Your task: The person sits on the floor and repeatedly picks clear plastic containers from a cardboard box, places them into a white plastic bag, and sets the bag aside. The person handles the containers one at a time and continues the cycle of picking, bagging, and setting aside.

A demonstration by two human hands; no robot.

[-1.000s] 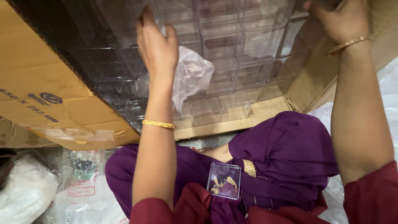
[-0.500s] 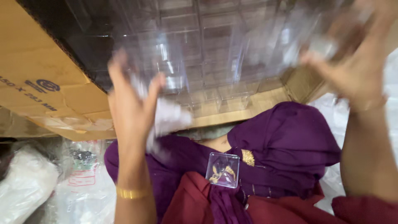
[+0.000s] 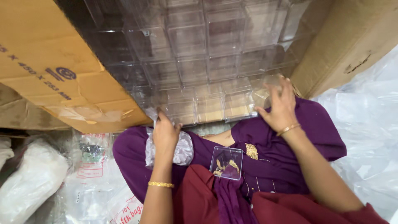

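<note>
A stack of clear plastic boxes (image 3: 207, 58) fills an open cardboard carton (image 3: 45, 79) lying on its side in front of me. My left hand (image 3: 165, 132) grips the stack's lower left corner, with a crumpled clear plastic bag (image 3: 182, 151) pinned under its palm. My right hand (image 3: 280, 105) is closed on the stack's lower right corner, fingers spread on the front of a box. A small clear box holding gold jewellery (image 3: 226, 162) rests on my purple-clothed lap (image 3: 282, 157).
The carton's right flap (image 3: 352, 45) stands open beside my right hand. Crinkled clear plastic sheeting (image 3: 369, 137) lies at the right. Several filled plastic bags (image 3: 62, 182) lie on the floor at the left.
Both hands have come down from the upper part of the stack to its lower corners. The crumpled bag came down with the left hand.
</note>
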